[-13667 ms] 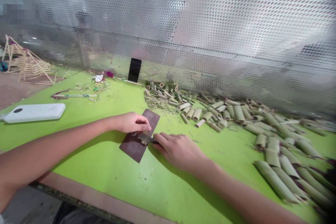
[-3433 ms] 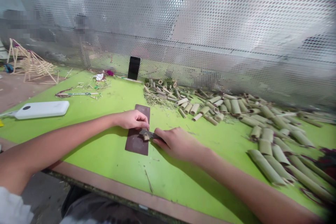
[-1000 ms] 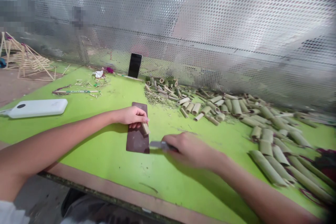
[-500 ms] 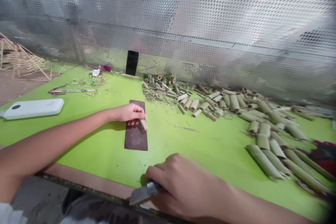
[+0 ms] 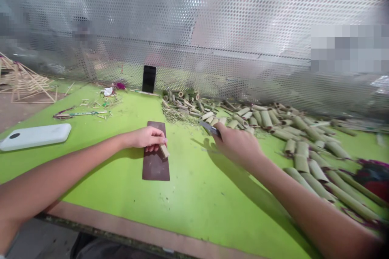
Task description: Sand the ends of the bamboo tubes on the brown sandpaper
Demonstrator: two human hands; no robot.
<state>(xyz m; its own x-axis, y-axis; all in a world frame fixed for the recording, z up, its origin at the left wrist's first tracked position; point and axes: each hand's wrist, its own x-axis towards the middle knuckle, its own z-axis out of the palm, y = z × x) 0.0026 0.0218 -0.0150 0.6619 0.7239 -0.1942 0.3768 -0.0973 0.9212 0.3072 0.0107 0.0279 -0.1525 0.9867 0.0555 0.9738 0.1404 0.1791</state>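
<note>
My left hand point(image 5: 152, 139) is closed on a short split piece of bamboo point(image 5: 164, 151), whose pale end points down and right. Both are over a dark brown rectangular mat point(image 5: 155, 170) that lies on the green table point(image 5: 194, 202). My right hand point(image 5: 232, 141) grips a knife point(image 5: 209, 128) with a grey blade pointing up and left. It is raised above the table, in front of the heap of cut bamboo pieces point(image 5: 267, 119), and casts a shadow beneath. The knife's handle is mostly hidden in my fingers.
A phone point(image 5: 149, 79) leans against the perforated metal screen point(image 5: 194, 20) at the back. A white flat device point(image 5: 36, 136) lies at left. Longer bamboo lengths point(image 5: 346, 200) are at right. Shavings point(image 5: 176, 115) and stick frames point(image 5: 30, 79) are further back.
My right hand has moved with the knife from the table's near edge up and forward, close to the bamboo heap. My left hand keeps its hold on the bamboo piece over the mat.
</note>
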